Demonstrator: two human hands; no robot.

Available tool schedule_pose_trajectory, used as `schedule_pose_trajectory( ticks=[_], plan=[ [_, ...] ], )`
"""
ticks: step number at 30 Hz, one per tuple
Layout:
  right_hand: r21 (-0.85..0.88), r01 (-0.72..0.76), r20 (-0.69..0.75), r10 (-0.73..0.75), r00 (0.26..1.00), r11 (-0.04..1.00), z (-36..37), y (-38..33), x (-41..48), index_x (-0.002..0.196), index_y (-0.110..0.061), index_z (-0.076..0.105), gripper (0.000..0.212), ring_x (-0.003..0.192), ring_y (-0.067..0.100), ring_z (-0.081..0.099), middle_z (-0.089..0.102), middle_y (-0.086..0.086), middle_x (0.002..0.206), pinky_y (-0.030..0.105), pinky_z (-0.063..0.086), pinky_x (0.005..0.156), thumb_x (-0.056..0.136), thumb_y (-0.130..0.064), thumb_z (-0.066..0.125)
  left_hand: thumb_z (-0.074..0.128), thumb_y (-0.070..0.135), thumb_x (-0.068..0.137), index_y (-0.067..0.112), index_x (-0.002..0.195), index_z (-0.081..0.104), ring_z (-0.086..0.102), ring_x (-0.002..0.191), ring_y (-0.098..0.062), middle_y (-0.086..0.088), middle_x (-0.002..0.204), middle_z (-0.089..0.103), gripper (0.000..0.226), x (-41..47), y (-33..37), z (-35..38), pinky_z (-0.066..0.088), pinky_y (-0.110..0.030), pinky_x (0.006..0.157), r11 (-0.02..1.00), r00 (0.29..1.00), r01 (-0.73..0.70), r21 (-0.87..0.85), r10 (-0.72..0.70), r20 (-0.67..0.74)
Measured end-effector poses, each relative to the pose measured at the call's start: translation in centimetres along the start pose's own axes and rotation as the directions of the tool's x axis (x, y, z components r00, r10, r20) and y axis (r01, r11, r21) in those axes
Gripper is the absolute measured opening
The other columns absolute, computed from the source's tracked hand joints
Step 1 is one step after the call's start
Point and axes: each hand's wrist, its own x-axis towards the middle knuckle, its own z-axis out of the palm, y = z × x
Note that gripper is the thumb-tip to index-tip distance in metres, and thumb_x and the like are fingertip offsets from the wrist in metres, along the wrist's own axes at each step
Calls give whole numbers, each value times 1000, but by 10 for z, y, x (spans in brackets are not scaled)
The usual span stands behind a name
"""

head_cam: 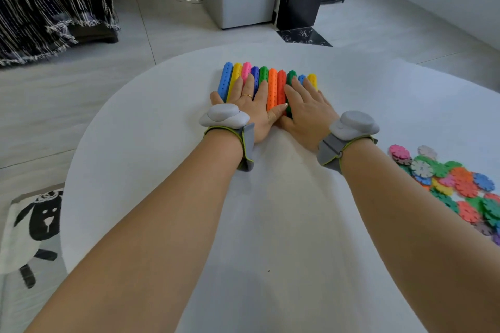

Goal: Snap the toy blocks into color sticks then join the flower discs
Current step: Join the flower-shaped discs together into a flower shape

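At 12 o'clock on the round white table [270,211], 10 color sticks [272,84] lie side by side in a tight row, each touching the next, their lengths running from 6 toward 12 o'clock. From 9 to 3 o'clock the colors read blue, yellow, pink, dark blue, green, orange, red, dark green, blue, yellow.

Both hands lie palm down on the row. The left hand [251,108], with a ring [246,95], covers the near ends on the 9 o'clock side. The right hand [308,111] covers those on the 3 o'clock side. The thumbs meet near the orange and red sticks. Each grip is wide, with fingers straight and spread, pressing on the sticks and curled round nothing. The flat palms seem meant to square the row and stop the round sticks from rolling, which suggests the stick stage is finished.

Flower discs [460,184] lie in a loose, overlapping heap of mixed colors at 3 to 4 o'clock by the table's edge, well apart from both hands. Whether any are joined cannot be told. Joining them looks like the step left, and it would call for a reach toward 4 o'clock.

A gray tracker is strapped on the left wrist [224,115] and another on the right [354,124]. A sheep mat [35,224] lies on the floor at 8 o'clock.
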Motion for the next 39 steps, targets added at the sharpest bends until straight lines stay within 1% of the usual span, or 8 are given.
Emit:
schedule_pose_trajectory(
  ticks=[7, 11, 15, 19, 26, 31, 37, 39],
  plan=[
    [-5, -3, -33, 3, 999, 1000, 0, 3, -2, 152, -19, 11, 69, 147, 23, -5, 1, 2, 161, 40, 1, 119, 95, -45, 40, 9, 76, 83, 31, 148, -6, -14, 144, -16, 5, 157, -13, 81, 4, 0, -7, 1, -61, 110, 999, 998, -3, -41, 6, 65],
    [38, 4, -85, -1, 996, 999, -12, 2, -11, 152, -24, 13, 82, 147, 22, -8, 2, 2, 160, 46, -4, 118, 86, -57, 48, 9, 74, 84, 30, 149, 0, -14, 144, -17, 3, 158, -9, 79, -6, 8, -18, -10, -62, 107, 1000, 995, -22, -14, 21, -96],
    [82, -47, -121, 57, 991, 996, -34, 7, -35, 150, -27, 17, 89, 147, 23, -7, 8, 1, 160, 47, -5, 118, 79, -64, 55, 19, 59, 94, 26, 149, 11, -10, 145, -21, -2, 159, 0, 65, -26, 37, -32, -7, -48, 115, 980, 975, -127, -156, 95, -198],
    [59, -136, -102, 141, 985, 989, -43, 26, -78, 149, -27, 22, 77, 147, 23, -7, 9, 0, 159, 48, -5, 118, 85, -56, 52, 21, 45, 100, 22, 149, 15, -7, 145, -23, -5, 158, 4, 55, -54, 80, -30, 0, -42, 117, 943, 966, -236, -235, 201, -165],
    [-9, -275, -59, 274, 960, 961, -52, 87, -166, 147, -30, 25, 58, 147, 23, -7, 7, 0, 160, 45, -5, 119, 93, -45, 42, 19, 45, 100, 26, 148, 18, 0, 145, -22, -2, 158, 11, 52, -94, 162, -4, 4, -42, 118, 897, 934, -355, -263, 351, -63],
    [21, -370, -49, 371, 927, 929, -45, 132, -220, 147, -34, 18, 71, 147, 25, -9, 1, 1, 160, 46, -2, 119, 85, -53, 48, 31, 48, 94, 38, 147, 9, -11, 144, -18, 7, 158, -3, 59, -109, 204, 16, -2, -45, 117, 872, 895, -435, -224, 446, 2],
    [193, -461, -13, 472, 882, 866, -21, 149, -233, 148, -42, 8, 79, 147, 24, -11, -5, -2, 160, 44, 0, 119, 79, -67, 39, 23, 72, 84, 52, 142, 5, -20, 143, -19, 11, 157, -10, 64, -92, 217, 33, -10, -48, 115, 896, 901, -412, -164, 428, 71],
    [157, -460, -3, 466, 885, 874, -13, 149, -227, 148, -41, 4, 88, 146, 25, -12, -7, -3, 160, 44, -2, 119, 74, -75, 36, 19, 77, 81, 54, 141, 7, -18, 143, -21, 11, 157, -8, 65, -82, 217, 35, -10, -50, 114, 901, 898, -421, -105, 430, 90]
  ],
)
